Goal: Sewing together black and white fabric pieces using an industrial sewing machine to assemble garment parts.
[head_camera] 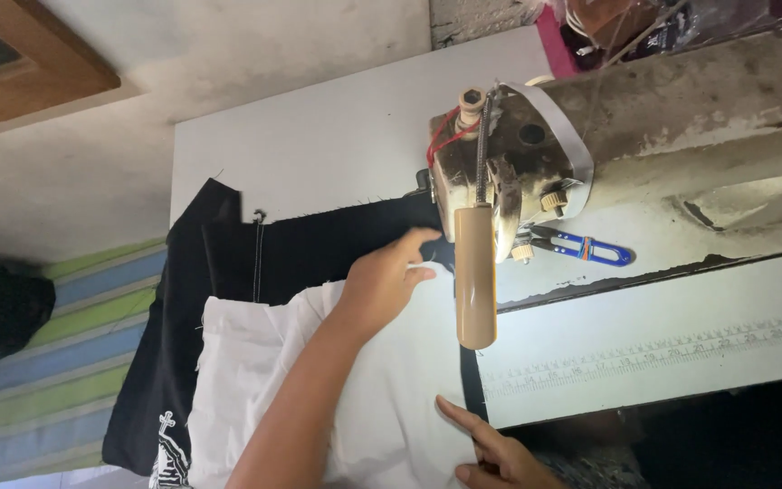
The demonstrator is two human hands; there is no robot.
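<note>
My left hand (389, 279) reaches in from the lower left and lies on the cloth right beside the sewing machine head (500, 172). Its fingers are curled onto the edge where white fabric (246, 362) meets black fabric (309, 254). A beige cylinder (475, 276) hangs down from the head just right of those fingers and hides the needle area. My right hand (497, 450) rests at the bottom of the view with fingers spread flat on the white fabric, next to a narrow black strip (472, 385).
The worn cream machine arm (699, 136) runs off to the right over the white table (337, 136). Blue-handled thread snips (590, 247) lie on the machine bed. A printed ruler strip (662, 349) lines the table's front edge. A striped cloth (65, 344) hangs at left.
</note>
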